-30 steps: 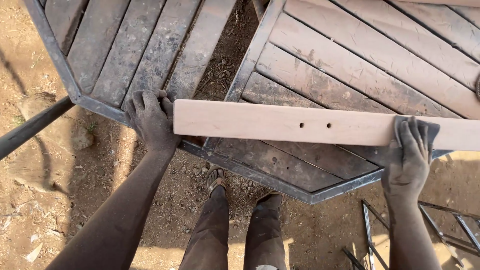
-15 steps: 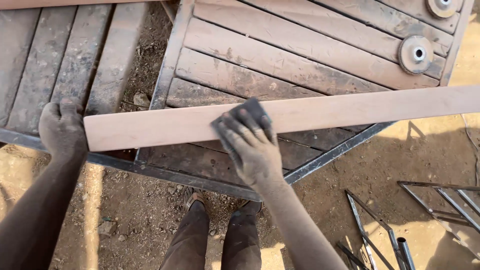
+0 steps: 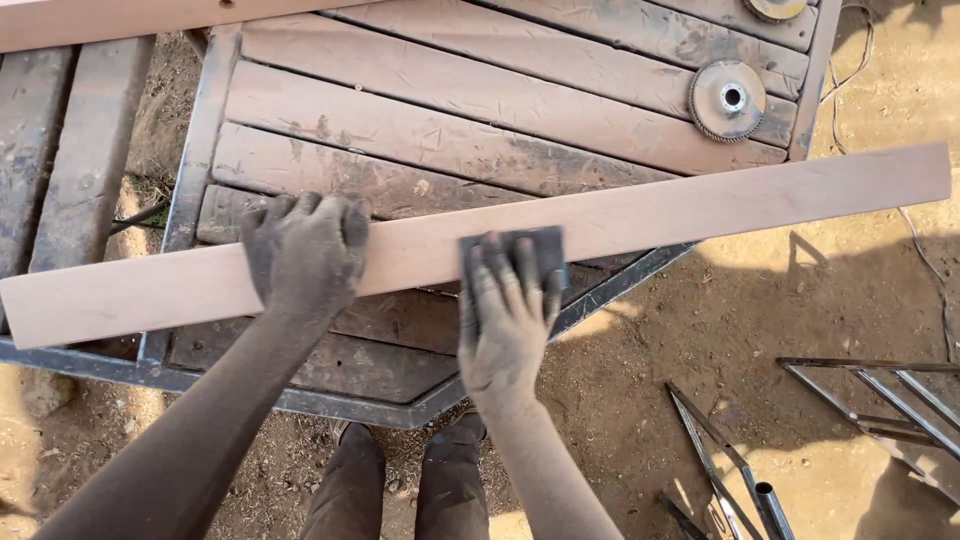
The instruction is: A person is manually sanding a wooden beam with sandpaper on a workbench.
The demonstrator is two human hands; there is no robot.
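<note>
A long pale wooden board (image 3: 700, 205) lies across a metal-framed slatted panel (image 3: 500, 110), running from lower left to upper right. My left hand (image 3: 305, 255) presses flat on the board left of its middle, fingers spread over its far edge. My right hand (image 3: 510, 320) presses a dark sheet of sandpaper (image 3: 545, 250) onto the board near its middle. Both hands are covered in grey dust.
Two round flap discs (image 3: 728, 98) lie on the panel's slats at the upper right. A second slatted panel (image 3: 70, 150) lies at the left. Metal rods and frames (image 3: 870, 400) lie on the dirt at the lower right. My legs (image 3: 400, 490) stand below the panel's edge.
The board has slid left in view. My left hand moved inward along it from its end. My right hand, with the sandpaper, came from the board's right part to its middle.
</note>
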